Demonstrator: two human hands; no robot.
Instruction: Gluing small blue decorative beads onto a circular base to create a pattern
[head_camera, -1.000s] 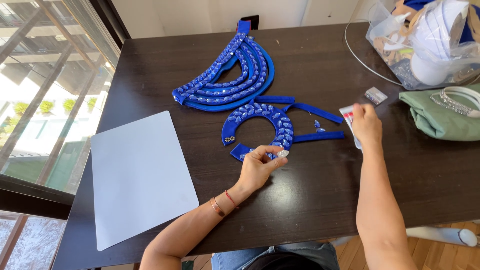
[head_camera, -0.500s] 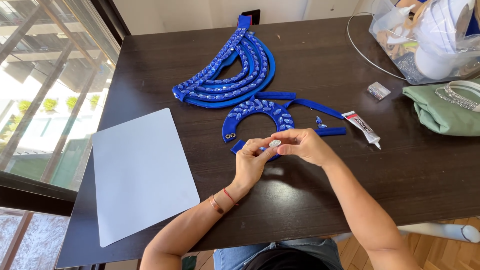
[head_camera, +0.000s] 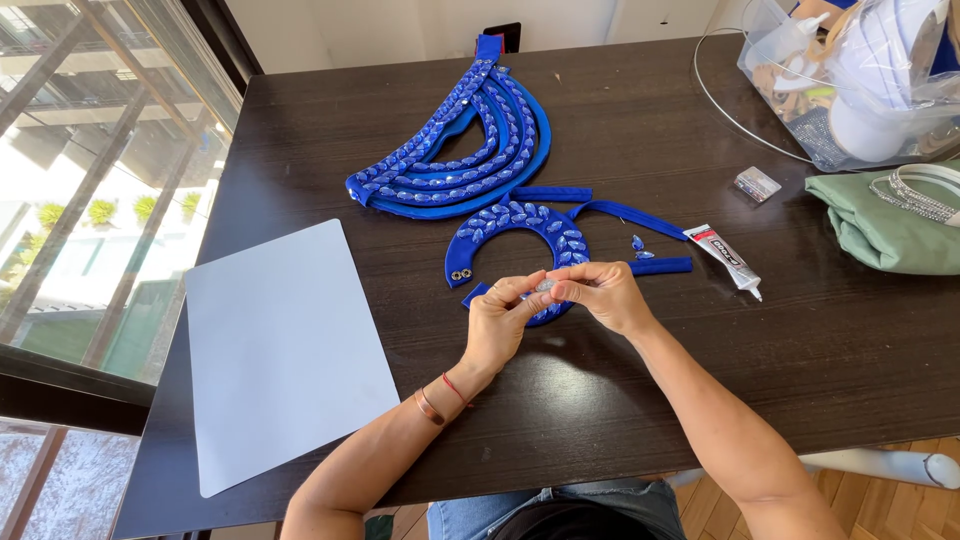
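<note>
— What are the two hands doing?

— They meet over the near end of the small blue collar piece (head_camera: 522, 240), the curved one covered in clear stones. The left hand (head_camera: 503, 325) and the right hand (head_camera: 600, 295) have their fingertips pressed together around a small pale stone (head_camera: 545, 286), pinched between thumbs and forefingers.

— So both hands are closed on it?

— Yes, both pinch it. It is tiny and mostly hidden by the fingers, so I cannot tell its exact shape. The stone sits just above the collar's lower tip, which peeks out under the left hand.

— Where does the collar lie?

— On the dark wooden table (head_camera: 700, 370), near the middle, right in front of the person. Behind it, further from the person, lies a larger blue piece (head_camera: 450, 150) made of several beaded bands fanned out in an arc.

— Anything close to the right hand?

— A glue tube (head_camera: 728, 258) lies just to its right, tip pointing to the near edge. Between tube and collar there are blue straps (head_camera: 630, 212) and a couple of loose blue stones (head_camera: 638, 245).

— And on the left?

— A pale grey sheet (head_camera: 285, 350) lies flat, well apart from the hands. The left wrist wears a bangle (head_camera: 430, 407) and a red thread.

— The far right corner?

— A green cloth bag (head_camera: 880, 225), a clear plastic box (head_camera: 850, 80) of supplies, and a small clear packet (head_camera: 757, 184) near them.
</note>
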